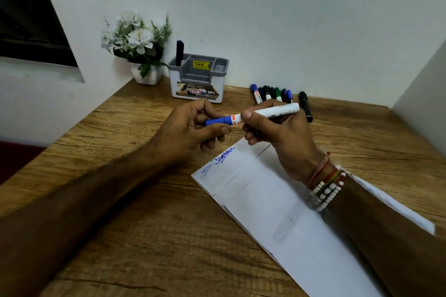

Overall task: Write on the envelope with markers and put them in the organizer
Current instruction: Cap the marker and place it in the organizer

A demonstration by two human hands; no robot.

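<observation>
A white marker with a blue cap (265, 113) is held level above the desk between both hands. My right hand (282, 132) grips its white barrel. My left hand (193, 128) pinches the blue cap end (217, 121). Below them lies a long white envelope (265, 200) with two blue scribbled words near its far left corner. The grey and white organizer (198, 79) stands at the back against the wall, with one dark marker (179, 53) upright in its left slot. Several more markers (272, 94) lie in a row at the back right.
A white pot of white flowers (137, 43) stands left of the organizer in the corner. One black marker (306, 106) lies apart, right of the row. The wooden desk (144, 224) is bounded by walls at the back and right. Beaded bracelets sit on my right wrist.
</observation>
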